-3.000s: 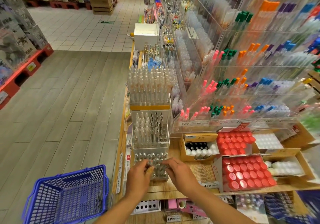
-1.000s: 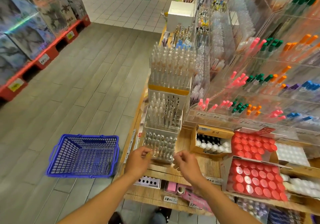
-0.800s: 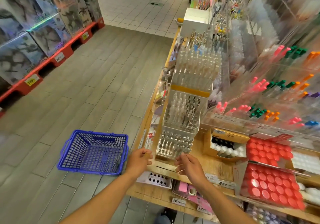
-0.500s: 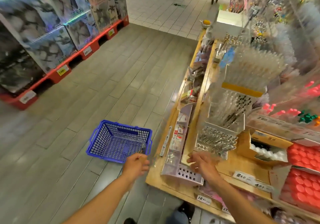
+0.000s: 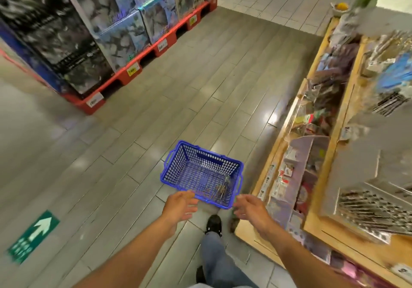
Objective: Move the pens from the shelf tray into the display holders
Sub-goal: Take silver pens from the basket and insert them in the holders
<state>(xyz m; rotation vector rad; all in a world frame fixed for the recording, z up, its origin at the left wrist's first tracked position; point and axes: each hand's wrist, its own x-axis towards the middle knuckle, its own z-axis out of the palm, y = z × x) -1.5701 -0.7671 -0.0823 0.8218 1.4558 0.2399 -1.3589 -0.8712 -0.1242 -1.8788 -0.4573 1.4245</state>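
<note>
Both hands have swung away from the shelf (image 5: 330,154) toward the blue basket (image 5: 201,173) on open floor beside its edge. Left hand (image 5: 181,205) and right hand (image 5: 250,208) hover over the basket's near rim, each grip apart and holding nothing; a few pens (image 5: 219,190) lie in its near right corner.

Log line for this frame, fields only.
left hand: open, empty | right hand: open, empty | both over blue basket | pens inside
</note>
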